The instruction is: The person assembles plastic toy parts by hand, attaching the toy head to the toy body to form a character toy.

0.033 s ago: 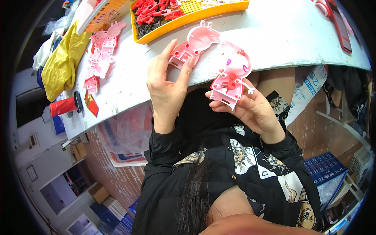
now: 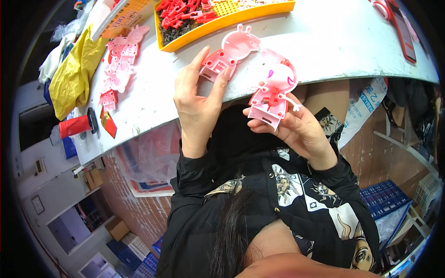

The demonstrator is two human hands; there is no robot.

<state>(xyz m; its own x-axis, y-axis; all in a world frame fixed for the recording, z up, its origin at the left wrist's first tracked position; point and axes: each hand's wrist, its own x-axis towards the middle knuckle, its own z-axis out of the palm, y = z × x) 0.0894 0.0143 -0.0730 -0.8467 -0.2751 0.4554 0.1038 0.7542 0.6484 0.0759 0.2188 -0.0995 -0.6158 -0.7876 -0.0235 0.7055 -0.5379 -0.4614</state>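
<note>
Your right grip (image 2: 303, 134) is clamped on the open toy figure half (image 2: 266, 114), just before the edge of the counter (image 2: 324, 44); inside it sit a white head piece (image 2: 280, 76) and red inner parts (image 2: 272, 98). Your left grip (image 2: 199, 99) pinches the pink half-shell (image 2: 239, 45). The step seems to be fitting inner parts; the next move calls for holding these seated, without tilting.

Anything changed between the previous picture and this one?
Nothing visibly moved, and nothing was taken hold of or let go. The right hand still holds the pink figure half; the left hand is still at the other pink shell. The yellow tray stayed put too.
</note>
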